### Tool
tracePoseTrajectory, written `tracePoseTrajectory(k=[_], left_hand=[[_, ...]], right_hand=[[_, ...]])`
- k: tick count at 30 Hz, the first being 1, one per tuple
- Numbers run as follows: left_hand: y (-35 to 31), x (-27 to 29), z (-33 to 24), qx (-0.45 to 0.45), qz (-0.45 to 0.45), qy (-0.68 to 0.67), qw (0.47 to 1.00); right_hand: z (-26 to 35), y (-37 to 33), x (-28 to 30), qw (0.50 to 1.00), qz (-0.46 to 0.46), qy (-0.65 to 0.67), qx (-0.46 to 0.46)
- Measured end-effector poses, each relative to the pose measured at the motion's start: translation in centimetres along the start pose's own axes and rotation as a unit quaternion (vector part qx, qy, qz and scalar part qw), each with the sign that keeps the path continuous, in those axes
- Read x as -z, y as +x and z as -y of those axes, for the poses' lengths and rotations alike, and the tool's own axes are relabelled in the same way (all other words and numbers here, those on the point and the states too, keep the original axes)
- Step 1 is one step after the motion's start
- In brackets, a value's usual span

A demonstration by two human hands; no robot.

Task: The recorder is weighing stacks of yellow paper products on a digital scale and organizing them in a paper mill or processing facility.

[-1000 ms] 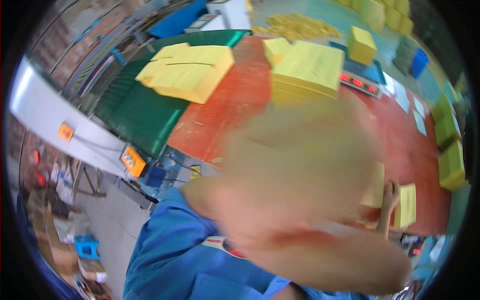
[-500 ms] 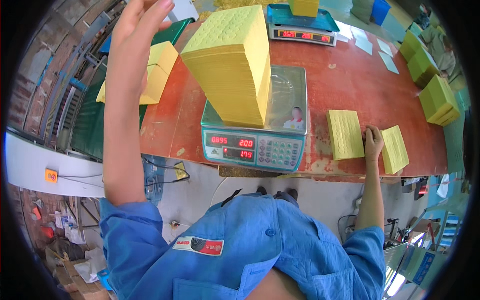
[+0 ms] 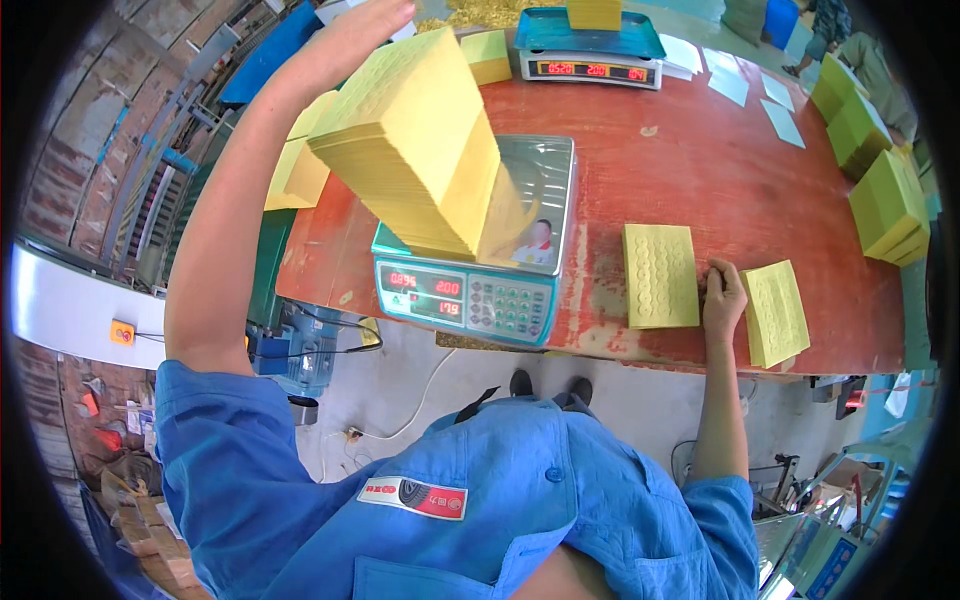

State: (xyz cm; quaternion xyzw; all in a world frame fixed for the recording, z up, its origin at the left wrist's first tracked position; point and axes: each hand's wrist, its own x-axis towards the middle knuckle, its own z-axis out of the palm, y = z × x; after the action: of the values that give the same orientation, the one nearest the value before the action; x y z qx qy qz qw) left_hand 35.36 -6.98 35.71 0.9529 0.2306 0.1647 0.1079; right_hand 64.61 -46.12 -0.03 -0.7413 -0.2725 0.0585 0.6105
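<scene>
My left hand (image 3: 362, 32) is raised at the top edge, past the far left side of a tall yellow paper stack (image 3: 410, 150). Its fingers stretch to the right and are partly cut off by the picture's edge; nothing shows in them. The tall stack stands on a teal digital scale (image 3: 515, 310) with lit red digits. Curled on the tabletop is my right hand (image 3: 724, 302), with no object showing in it. It lies between a flat yellow paper stack with embossed rings (image 3: 661, 275) and a smaller, similar stack (image 3: 777, 315).
A second scale (image 3: 590, 68) bears a yellow block at the far side of the red table (image 3: 660, 180). White sheets (image 3: 785, 122) lie to its right. Yellow stacks (image 3: 888, 205) line the right edge, with a person beyond. More yellow stacks (image 3: 300, 165) stand at left.
My left hand has swung right and farther away, toward the tall stack's back. My right hand remains between the two small stacks. The whole view has shifted slightly.
</scene>
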Motion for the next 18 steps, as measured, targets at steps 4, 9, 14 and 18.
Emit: tracePoseTrajectory(k=[4,9,14,18], left_hand=[[-0.4,-3.6,0.8,0.015,0.045,0.047,0.998],[-1.6,-5.4,-0.8,0.072,0.07,0.087,0.991],[-1.2,-5.4,-0.7,0.082,0.075,0.095,0.989],[-1.4,-5.6,-0.7,0.084,0.076,0.118,0.987]], right_hand=[[0.1,0.2,0.3,1.0,0.012,0.011,-0.005],[0.6,0.3,0.6,0.999,0.026,0.027,-0.025],[0.2,0.3,0.6,1.0,0.024,0.017,0.002],[0.1,0.1,0.7,0.998,0.036,0.055,-0.016]])
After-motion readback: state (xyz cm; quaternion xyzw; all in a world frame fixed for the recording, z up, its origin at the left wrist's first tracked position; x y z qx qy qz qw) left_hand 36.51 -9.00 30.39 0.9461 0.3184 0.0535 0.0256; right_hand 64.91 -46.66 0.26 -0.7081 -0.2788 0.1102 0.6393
